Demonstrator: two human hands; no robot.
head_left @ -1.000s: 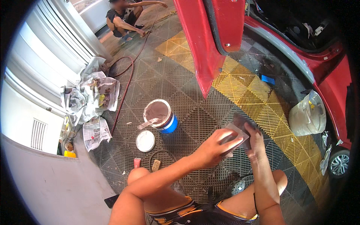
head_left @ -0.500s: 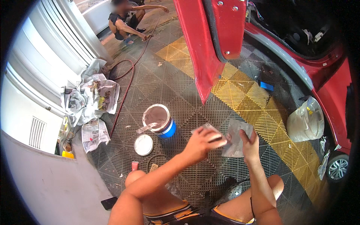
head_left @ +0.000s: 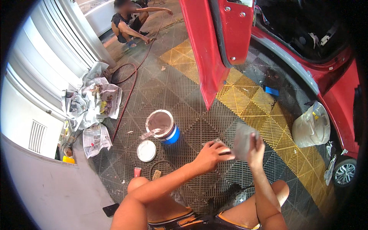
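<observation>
My left hand (head_left: 210, 154) is closed on a small flat scraper (head_left: 224, 149), whose edge touches a grey, putty-smeared plate (head_left: 242, 140). My right hand (head_left: 256, 147) grips that plate from the right and holds it tilted above the grid floor. An open round can (head_left: 163, 125) with a blue band and brownish-grey paste stands to the left of my hands, with a stick leaning in it. Its white lid (head_left: 146, 150) lies beside it on the floor.
An open red car door (head_left: 209, 50) hangs just beyond my hands, with the red car body (head_left: 337, 88) at right. A translucent bucket (head_left: 311, 125) stands by the sill. Crumpled newspapers (head_left: 94, 100) and a red hose (head_left: 128, 92) lie at left. Another person (head_left: 128, 19) squats far off.
My left hand with the scraper has drawn left, off the plate's face to its left edge. My right hand has kept the plate in about the same place.
</observation>
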